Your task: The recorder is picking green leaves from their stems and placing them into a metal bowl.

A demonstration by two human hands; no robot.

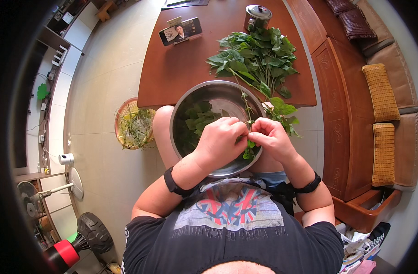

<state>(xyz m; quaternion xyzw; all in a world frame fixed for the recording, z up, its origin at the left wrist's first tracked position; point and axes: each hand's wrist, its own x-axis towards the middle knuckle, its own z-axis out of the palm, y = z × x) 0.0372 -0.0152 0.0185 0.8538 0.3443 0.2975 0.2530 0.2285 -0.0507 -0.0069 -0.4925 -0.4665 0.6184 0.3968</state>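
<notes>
My left hand (221, 138) and my right hand (272, 137) meet above the right part of a stainless steel basin (226, 85) resting on my lap. Between them the fingertips of both pinch a green leafy vine stem (245, 99), which runs up over the basin's far rim; a few of its leaves hang below the hands. Picked green leaves (200, 118) lie in the left part of the basin. On the wooden table beyond, a large bunch of leafy stems (260, 58) is spread, some leaves hanging over the near edge.
A wooden table (181, 72) stands before me, bearing a propped phone (181, 31) and a lidded metal mug (258, 17). On the floor at left is a basket (117, 121) of stems and scraps. A wooden sofa (335, 120) is at right, a fan (30, 202) at lower left.
</notes>
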